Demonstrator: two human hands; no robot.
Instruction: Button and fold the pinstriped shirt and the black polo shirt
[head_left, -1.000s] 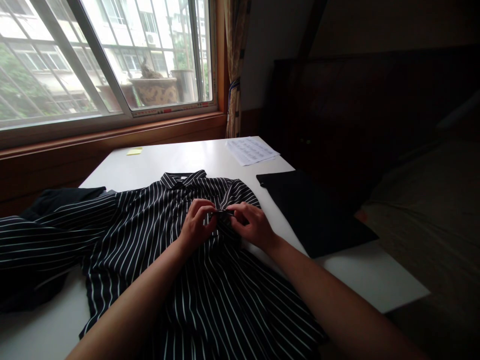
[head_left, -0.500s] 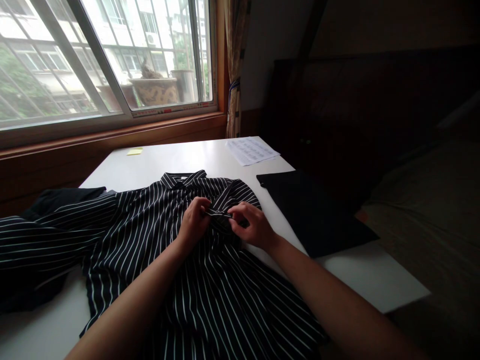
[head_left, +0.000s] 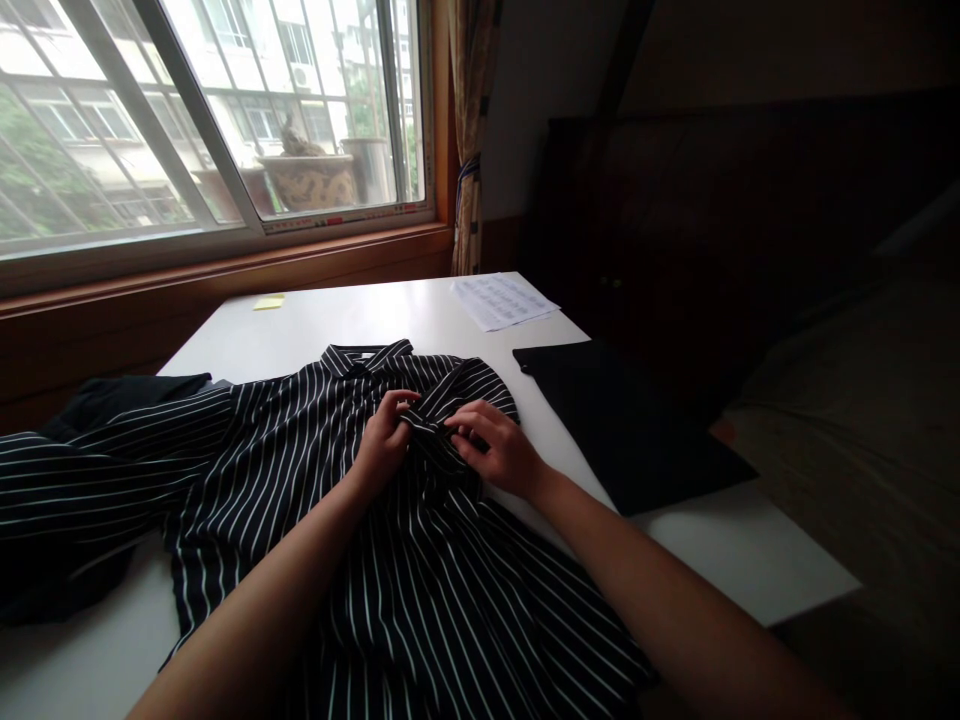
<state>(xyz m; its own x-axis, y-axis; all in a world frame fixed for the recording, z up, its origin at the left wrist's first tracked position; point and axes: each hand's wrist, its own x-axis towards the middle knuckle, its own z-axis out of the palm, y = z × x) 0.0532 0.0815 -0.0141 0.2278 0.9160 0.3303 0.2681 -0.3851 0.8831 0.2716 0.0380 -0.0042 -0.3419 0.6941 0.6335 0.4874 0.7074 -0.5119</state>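
Note:
A black shirt with thin white stripes [head_left: 300,470] lies spread on the white table [head_left: 360,315], collar toward the window. My left hand [head_left: 386,440] pinches a fold of the shirt's front just below the collar. My right hand [head_left: 491,445] is beside it, with its fingers curled onto the same striped fold from the right. The two hands nearly touch over the chest of the shirt. One sleeve trails off to the left, past the table edge.
A dark flat cloth or folder [head_left: 622,420] lies at the right of the table. Printed paper sheets [head_left: 501,298] sit at the far right corner, and a yellow sticky note [head_left: 268,302] near the window. A dark bed [head_left: 862,420] stands to the right.
Both hands have shifted slightly up the shirt toward the collar, and the pinched fold has moved with them. The shirt body lies as before.

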